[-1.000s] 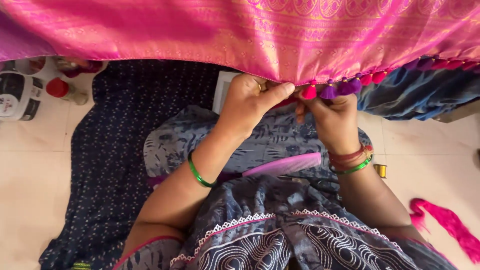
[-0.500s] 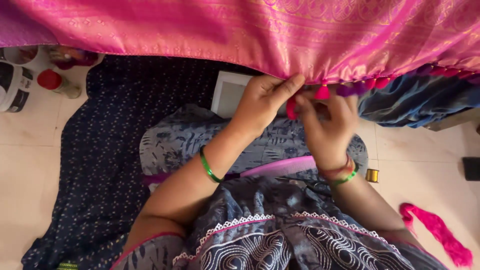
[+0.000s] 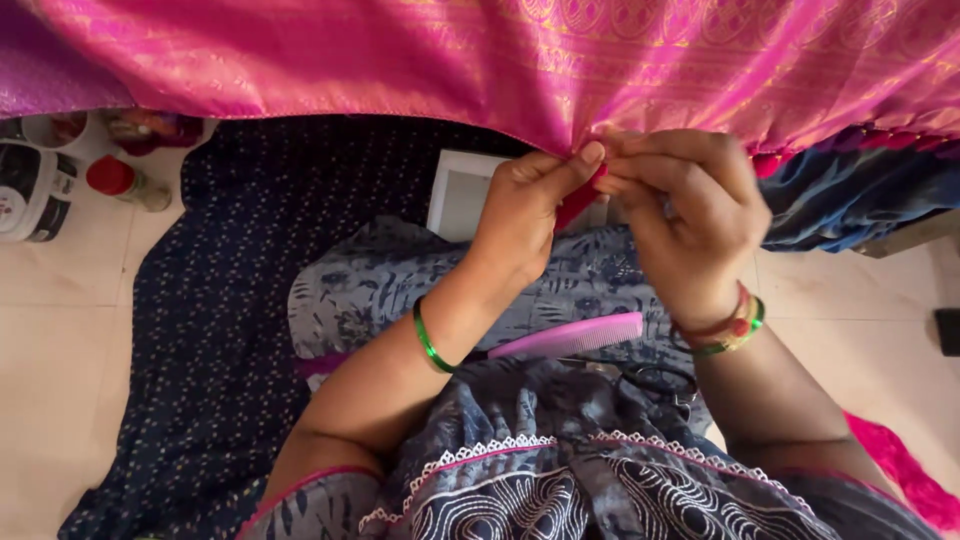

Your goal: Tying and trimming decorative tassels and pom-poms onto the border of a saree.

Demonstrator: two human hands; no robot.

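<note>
The pink cloth (image 3: pixel 480 60), woven with a gold pattern, is hung across the top of the view, and its lower edge is drawn down to a point between the two hands. It is judged light, soft and rather slippery, so it folds and slides easily and is best taken at the hem, close to the spot being worked. The left hand (image 3: pixel 525 205) is closed in a pinch on that edge, thumb and forefinger pressed together, with a red tassel (image 3: pixel 580 197) held just below the fingertips. The right hand (image 3: pixel 685 215) is curled shut beside it, fingertips touching the same spot on the hem; what it holds inside the curl cannot be told. More tassels (image 3: pixel 770 163) are seen along the hem to the right, small and soft, easily crushed or tangled.

A pink comb (image 3: pixel 567 336) is laid on the lap, near the left wrist, with black scissors (image 3: pixel 655 380) just beside it. At the left edge, on the tiled floor (image 3: pixel 60 380), a small bottle with a red cap (image 3: pixel 125 183) is stood next to a white round container with a dark label (image 3: pixel 30 190). A white flat box (image 3: pixel 462 195) is partly hidden behind the left hand. A dark blue dotted cloth (image 3: pixel 220 330) is spread over the floor.
</note>
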